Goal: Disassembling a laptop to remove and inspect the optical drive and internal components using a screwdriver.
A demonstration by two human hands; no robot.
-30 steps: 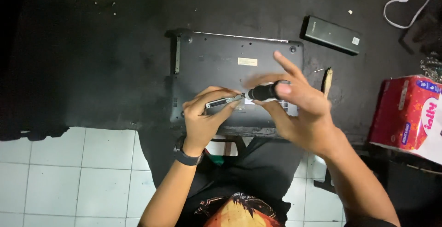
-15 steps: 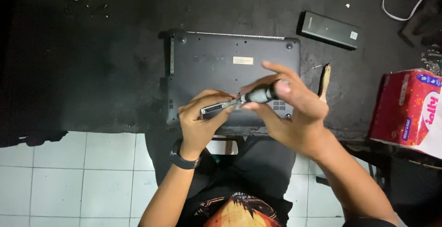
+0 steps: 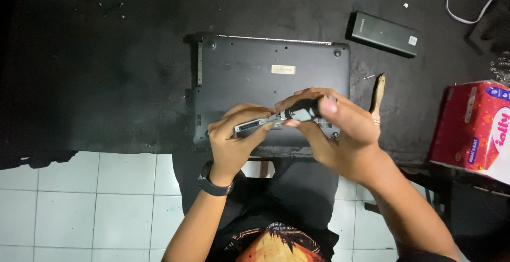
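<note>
Nearest the camera, the left hand pinches a slim silver bracket, its grip clenched along the near edge. The right hand grasps a black-handled screwdriver, fingers wrapped round the handle, tip meeting the bracket's right end; the tip itself is small, so whether it sits in a screw head is hard to tell. Doing this well likely means keeping the bracket steady and the driver straight in line with the screw. Both are held just above an upturned dark laptop on the black desk. Farther off lie a black rectangular battery pack and a white cable.
</note>
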